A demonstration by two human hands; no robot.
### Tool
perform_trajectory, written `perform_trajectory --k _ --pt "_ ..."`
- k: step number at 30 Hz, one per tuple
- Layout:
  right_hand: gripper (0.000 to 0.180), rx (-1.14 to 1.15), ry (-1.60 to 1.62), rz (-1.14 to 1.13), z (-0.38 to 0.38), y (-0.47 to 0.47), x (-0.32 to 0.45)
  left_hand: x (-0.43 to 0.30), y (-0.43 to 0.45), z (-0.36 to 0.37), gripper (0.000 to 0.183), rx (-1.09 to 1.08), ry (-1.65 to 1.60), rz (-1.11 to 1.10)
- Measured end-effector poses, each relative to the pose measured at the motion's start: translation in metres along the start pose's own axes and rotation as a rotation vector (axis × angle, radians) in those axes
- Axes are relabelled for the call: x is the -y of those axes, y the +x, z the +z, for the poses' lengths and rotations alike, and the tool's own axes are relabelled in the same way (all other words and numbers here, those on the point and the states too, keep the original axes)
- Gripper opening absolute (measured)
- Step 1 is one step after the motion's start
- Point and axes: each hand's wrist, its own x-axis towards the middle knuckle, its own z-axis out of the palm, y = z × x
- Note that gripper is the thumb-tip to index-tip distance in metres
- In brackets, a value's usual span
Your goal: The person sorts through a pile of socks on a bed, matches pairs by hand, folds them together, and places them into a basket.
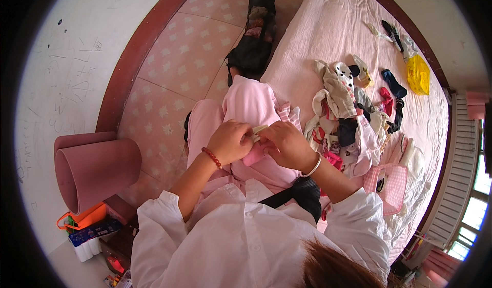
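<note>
Over my lap, my left hand (231,142) and my right hand (287,145) meet on a small pink and cream sock (254,154). Both sets of fingers pinch its cream upper edge, and the pink part hangs below them. Part of the sock is hidden behind the fingers. A pink-and-white striped piece (290,113), apparently another sock, lies beside my right knee. To the right, a loose pile of mixed socks (348,130) spreads over the pink bedsheet (296,53). At the pile's near side stands a pink gingham basket (386,207).
A yellow plastic bag (418,74) and dark socks (394,83) lie farther across the bed. On the tiled floor (165,72) stands a black bag (251,53). A rolled pink mat (103,169) is at left, above an orange container (88,217).
</note>
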Motion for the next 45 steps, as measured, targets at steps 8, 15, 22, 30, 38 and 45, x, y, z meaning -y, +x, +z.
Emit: perform_trajectory --k 8,15,22,30,38,45 --pt "0.034 -0.037 0.097 -0.002 0.001 0.001 0.0 -0.01 0.003 -0.012 0.03 0.243 -0.127 -0.216" --pt "0.032 -0.079 0.066 -0.005 0.002 -0.005 0.009 -0.007 -0.01 0.001 0.022 0.057 -0.226 -0.147" --pt "0.031 0.013 0.055 0.038 -0.003 -0.006 0.005 -0.016 -0.012 0.002 0.016 -0.021 0.013 0.025" --pt "0.036 -0.037 0.048 0.2 0.004 -0.012 0.005 -0.04 -0.027 -0.004 0.009 -0.023 0.39 -0.006" --pt "0.038 -0.021 0.008 0.101 0.003 -0.016 0.002 -0.039 -0.031 0.01 0.014 -0.156 0.421 0.427" --pt "0.04 0.0 -0.039 0.07 0.002 -0.031 0.006 -0.044 -0.031 0.01 0.012 -0.006 0.363 0.729"
